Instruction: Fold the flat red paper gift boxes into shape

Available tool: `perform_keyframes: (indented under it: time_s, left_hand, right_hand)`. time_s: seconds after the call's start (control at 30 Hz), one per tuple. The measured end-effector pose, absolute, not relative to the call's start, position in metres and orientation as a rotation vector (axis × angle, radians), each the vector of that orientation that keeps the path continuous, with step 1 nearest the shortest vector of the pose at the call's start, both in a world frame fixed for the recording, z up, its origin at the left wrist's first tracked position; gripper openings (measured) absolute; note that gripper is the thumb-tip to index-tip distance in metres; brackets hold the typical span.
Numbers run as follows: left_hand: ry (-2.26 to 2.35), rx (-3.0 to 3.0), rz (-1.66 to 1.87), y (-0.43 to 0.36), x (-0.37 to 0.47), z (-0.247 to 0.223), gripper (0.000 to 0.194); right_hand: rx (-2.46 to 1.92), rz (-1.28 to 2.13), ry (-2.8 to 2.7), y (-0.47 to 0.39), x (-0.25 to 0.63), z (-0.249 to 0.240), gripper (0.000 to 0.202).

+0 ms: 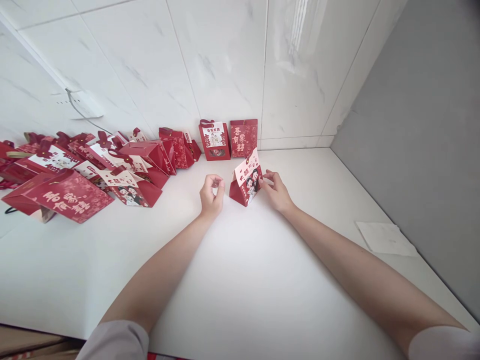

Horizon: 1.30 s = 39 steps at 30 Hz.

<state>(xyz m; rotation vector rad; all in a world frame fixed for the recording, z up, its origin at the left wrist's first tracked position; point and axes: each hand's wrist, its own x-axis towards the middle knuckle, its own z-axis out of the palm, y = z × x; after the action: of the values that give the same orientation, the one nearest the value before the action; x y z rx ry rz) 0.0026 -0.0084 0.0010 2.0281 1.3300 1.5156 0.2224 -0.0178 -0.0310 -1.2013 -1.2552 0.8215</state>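
A red and cream wedding favour box (245,182) with a ribbon handle and a printed couple stands upright on the white table. At its right edge is my right hand (276,191), the thumb against the printed front and the other fingers round the side. My left hand (212,195) is a little apart from the box's left side. Its fingers are loosely curled towards the thumb, and nothing shows in them. Just behind, a red box with a round-cornered window (215,141) and a patterned red box (244,135) stand against the wall.
Many red favour boxes crowd the left, among them a tilted one (75,195) and a couple-printed one (131,189). White tiles (225,60) back the table (240,280); a grey panel (412,135) borders the right. A flat white sheet (385,238) lies near that edge.
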Motion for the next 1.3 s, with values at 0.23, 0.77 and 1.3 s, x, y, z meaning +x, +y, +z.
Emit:
perform_keyframes:
  time_s: [0.23, 0.77, 1.3]
  left_hand:
    - [1.152, 1.866, 1.135, -0.005, 0.014, -0.007, 0.038]
    - [1.400, 1.642, 1.518, 0.008, 0.006, -0.014, 0.029]
    - [1.141, 1.158, 1.608, 0.023, -0.010, -0.012, 0.066]
  right_hand:
    - [-1.079, 0.951, -1.112, -0.011, 0.238, -0.030, 0.036]
    - [-0.887, 0.066, -1.573, -0.058, 0.203, -0.007, 0.007]
    - [-1.144, 0.973, -0.926, -0.029, 0.217, -0.019, 0.036]
